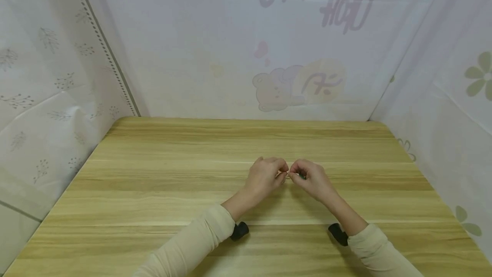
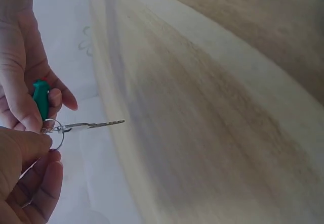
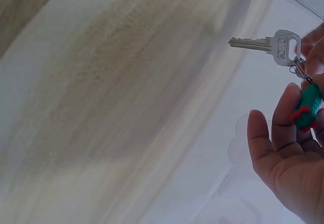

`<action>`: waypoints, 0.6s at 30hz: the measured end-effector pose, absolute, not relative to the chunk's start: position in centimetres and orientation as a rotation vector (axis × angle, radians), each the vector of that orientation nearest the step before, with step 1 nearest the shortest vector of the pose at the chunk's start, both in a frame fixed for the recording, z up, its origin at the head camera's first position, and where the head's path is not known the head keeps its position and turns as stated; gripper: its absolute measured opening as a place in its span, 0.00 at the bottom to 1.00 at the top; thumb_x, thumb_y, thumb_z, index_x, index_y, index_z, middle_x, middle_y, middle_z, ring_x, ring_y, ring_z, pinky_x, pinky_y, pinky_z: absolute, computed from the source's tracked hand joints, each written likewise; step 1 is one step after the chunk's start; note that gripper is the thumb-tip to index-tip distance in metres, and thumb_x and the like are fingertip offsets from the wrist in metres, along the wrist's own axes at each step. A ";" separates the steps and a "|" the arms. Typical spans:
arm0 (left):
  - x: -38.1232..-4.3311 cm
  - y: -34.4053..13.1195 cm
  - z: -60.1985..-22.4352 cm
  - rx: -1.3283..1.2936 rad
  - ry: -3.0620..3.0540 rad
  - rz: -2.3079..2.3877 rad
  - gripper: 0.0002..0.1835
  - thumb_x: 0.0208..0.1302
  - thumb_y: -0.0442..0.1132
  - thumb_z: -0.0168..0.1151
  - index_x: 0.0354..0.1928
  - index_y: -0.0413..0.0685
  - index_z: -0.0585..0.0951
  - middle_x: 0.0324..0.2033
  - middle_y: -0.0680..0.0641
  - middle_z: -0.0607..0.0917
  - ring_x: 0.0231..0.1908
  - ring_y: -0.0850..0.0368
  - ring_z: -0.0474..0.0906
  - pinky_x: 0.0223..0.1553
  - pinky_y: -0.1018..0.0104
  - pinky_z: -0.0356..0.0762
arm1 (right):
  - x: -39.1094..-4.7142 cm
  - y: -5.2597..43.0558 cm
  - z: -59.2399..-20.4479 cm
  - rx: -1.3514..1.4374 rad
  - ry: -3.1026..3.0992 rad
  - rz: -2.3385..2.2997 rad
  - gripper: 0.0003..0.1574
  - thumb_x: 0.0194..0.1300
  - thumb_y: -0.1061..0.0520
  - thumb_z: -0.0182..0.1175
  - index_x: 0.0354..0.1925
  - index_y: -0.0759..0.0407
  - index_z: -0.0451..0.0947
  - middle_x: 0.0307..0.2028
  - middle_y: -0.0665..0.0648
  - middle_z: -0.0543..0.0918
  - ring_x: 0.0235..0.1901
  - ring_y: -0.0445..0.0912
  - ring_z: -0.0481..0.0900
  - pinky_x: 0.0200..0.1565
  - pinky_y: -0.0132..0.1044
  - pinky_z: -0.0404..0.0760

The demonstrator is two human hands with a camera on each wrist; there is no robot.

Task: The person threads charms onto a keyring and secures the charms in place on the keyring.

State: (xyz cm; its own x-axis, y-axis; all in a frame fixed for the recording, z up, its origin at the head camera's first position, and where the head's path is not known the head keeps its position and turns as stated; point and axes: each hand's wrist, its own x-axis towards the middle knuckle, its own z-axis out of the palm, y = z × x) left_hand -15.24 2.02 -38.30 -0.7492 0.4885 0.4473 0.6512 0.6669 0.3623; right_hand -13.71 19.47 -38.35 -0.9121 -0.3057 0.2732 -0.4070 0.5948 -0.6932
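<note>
Key and charm on a ring, held in two hands above a tabletop.
Left hand (image 1: pixel 266 175) clamped by fingertips on the metal ring (image 2: pixel 63 138); right hand (image 1: pixel 312 179) closed about the green charm (image 2: pixel 41 100); key (image 3: pixel 276 46) projecting between them; beneath, wood-grain tabletop (image 1: pixel 153 183); beyond, printed cloth (image 1: pixel 184 54).
</note>
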 end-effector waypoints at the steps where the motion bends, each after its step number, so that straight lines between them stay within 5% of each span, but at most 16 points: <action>1: -15.2 2.0 -38.3 -0.919 -2.544 -0.690 0.01 0.57 0.37 0.66 0.30 0.50 0.83 0.27 0.54 0.85 0.29 0.63 0.81 0.49 0.44 0.76 | -13.7 19.4 -38.3 0.609 -2.693 1.204 0.08 0.59 0.67 0.61 0.28 0.56 0.77 0.26 0.49 0.77 0.24 0.39 0.67 0.25 0.29 0.69; 8: -15.3 2.1 -38.5 -0.907 -2.501 -0.640 0.03 0.54 0.36 0.68 0.27 0.52 0.83 0.24 0.55 0.85 0.26 0.63 0.81 0.47 0.45 0.77 | -13.7 19.4 -38.3 0.617 -2.692 1.180 0.08 0.59 0.67 0.61 0.27 0.55 0.77 0.27 0.49 0.78 0.24 0.39 0.67 0.26 0.29 0.69; 14: -15.3 2.1 -38.5 -0.823 -2.597 -0.916 0.03 0.55 0.36 0.68 0.26 0.51 0.83 0.23 0.56 0.85 0.20 0.69 0.75 0.26 0.76 0.74 | -13.7 19.6 -38.5 0.603 -2.677 1.226 0.05 0.61 0.64 0.61 0.29 0.56 0.77 0.25 0.49 0.77 0.22 0.39 0.65 0.24 0.28 0.68; 18: -15.3 2.0 -38.5 -0.773 -2.593 -1.047 0.03 0.55 0.35 0.68 0.26 0.49 0.83 0.22 0.54 0.85 0.18 0.69 0.73 0.18 0.81 0.66 | -13.6 19.7 -38.5 0.585 -2.674 1.272 0.05 0.63 0.60 0.61 0.30 0.60 0.77 0.25 0.49 0.76 0.22 0.38 0.66 0.23 0.28 0.68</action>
State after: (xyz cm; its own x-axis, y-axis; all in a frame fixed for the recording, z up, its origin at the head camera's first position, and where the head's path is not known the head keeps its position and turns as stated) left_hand -15.30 2.02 -38.46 -0.8316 0.3833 0.4019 0.5549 0.6036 0.5725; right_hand -13.64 19.71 -38.51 -0.9177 -0.2902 0.2715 -0.3937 0.5716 -0.7199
